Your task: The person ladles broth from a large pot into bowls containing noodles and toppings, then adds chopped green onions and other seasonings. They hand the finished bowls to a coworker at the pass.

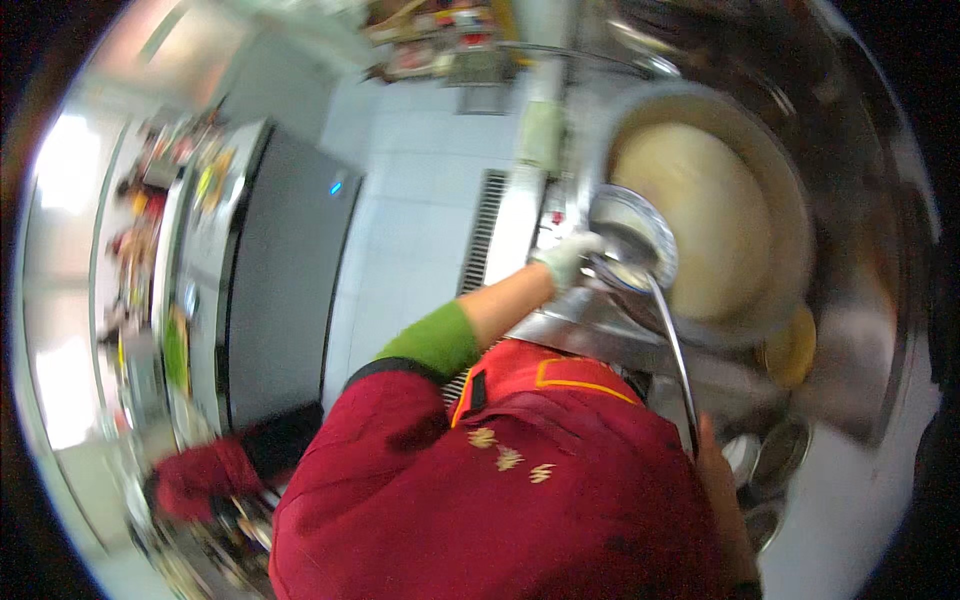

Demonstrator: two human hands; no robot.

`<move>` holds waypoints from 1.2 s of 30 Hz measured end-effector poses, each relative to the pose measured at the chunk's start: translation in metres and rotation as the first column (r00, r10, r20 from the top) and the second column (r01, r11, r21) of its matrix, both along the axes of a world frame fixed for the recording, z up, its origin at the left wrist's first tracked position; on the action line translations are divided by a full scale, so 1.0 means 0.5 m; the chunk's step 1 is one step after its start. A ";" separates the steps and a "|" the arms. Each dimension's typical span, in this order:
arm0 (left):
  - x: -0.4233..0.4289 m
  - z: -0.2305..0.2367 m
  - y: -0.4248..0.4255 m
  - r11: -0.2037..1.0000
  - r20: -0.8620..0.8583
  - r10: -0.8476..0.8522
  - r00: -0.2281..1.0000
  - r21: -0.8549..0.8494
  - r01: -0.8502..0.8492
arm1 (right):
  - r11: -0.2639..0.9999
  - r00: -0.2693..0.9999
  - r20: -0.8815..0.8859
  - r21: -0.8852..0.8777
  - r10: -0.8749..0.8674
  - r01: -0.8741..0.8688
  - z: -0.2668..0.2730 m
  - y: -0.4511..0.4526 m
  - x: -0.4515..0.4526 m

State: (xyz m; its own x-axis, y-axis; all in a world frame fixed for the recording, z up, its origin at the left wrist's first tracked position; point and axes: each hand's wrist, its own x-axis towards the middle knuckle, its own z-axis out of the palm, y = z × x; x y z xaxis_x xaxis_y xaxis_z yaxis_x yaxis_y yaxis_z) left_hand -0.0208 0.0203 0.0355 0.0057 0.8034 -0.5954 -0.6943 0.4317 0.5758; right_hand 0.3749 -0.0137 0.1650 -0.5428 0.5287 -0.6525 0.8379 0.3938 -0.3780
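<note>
My left hand (574, 256), in a pale glove, grips the near-left side of a round metal bowl (663, 223). The bowl hangs over the left rim of a large metal pot (796, 225), which holds a cloudy, cream-coloured liquid (705, 210). In my right hand (709, 454), low at the right and partly cut off by my body, is the long handle of a metal ladle (673, 345). The ladle's head rests within the bowl, where some whitish content shows. Blur hides the finer detail of the bowl's content.
Beyond the pot runs a shiny metal stove surround (847, 360). A yellowish round object (792, 349) sits by the pot's near-right edge. Several metal containers (780, 457) stand at lower right. A grey cabinet (292, 277) is at left, and another person (206, 476) is at lower left.
</note>
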 end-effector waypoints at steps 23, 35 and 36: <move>0.134 0.134 0.377 0.759 -0.127 -0.477 0.870 -0.558 0.335 | 0.765 0.741 -0.328 -0.525 -0.585 0.372 -0.135 0.005 0.089; 0.074 0.002 0.079 0.982 0.036 0.048 0.998 -0.183 -0.041 | 0.875 0.888 -0.110 -0.263 -0.446 0.407 -0.017 0.022 -0.007; 0.095 -0.007 0.055 0.965 0.050 0.142 0.989 -0.231 -0.127 | 0.878 0.872 -0.179 -0.252 -0.456 0.407 -0.019 0.011 -0.015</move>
